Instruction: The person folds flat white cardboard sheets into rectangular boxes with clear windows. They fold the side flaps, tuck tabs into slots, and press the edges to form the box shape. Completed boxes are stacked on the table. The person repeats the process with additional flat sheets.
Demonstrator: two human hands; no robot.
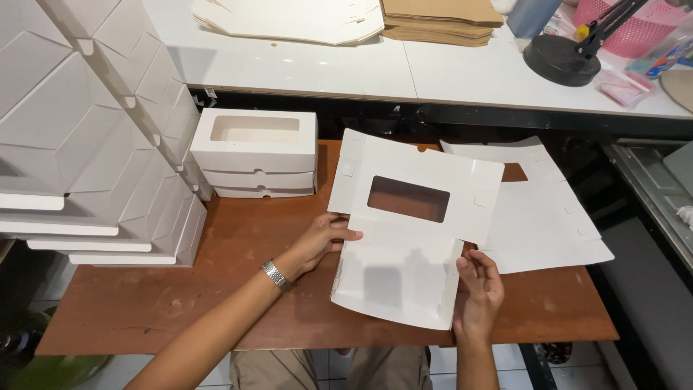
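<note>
Head view. Both hands on one flat white die-cut cardboard box blank with a rectangular window cut-out, lying on the brown wooden bench at centre, slightly right of the person.

Left hand, metal watch on the wrist, at 9 o'clock of the blank: fingers curled, thumb on top, pinching the left edge flap just below the window. Right hand at 4 o'clock of the blank: fingers loosely spread and half bent, touching the lower right edge; whether they actually clamp it, cannot tell.

Progress, judged from the layout: this blank is unfolded, the panels lie nearly flat, only the lower panel bows up a little; no walls raised, no tabs locked. So folding of this piece has barely begun.

Done pile: three finished white window boxes stacked at 10 o'clock on the bench, and tall stacks of assembled white boxes at 9 o'clock, far left.

Left to do: a small pile of flat white blanks at 3 o'clock, partly under the held one; more flat white blanks and brown cardboard sheets at 12 o'clock on the white upper bench, beside a black lamp base.
</note>
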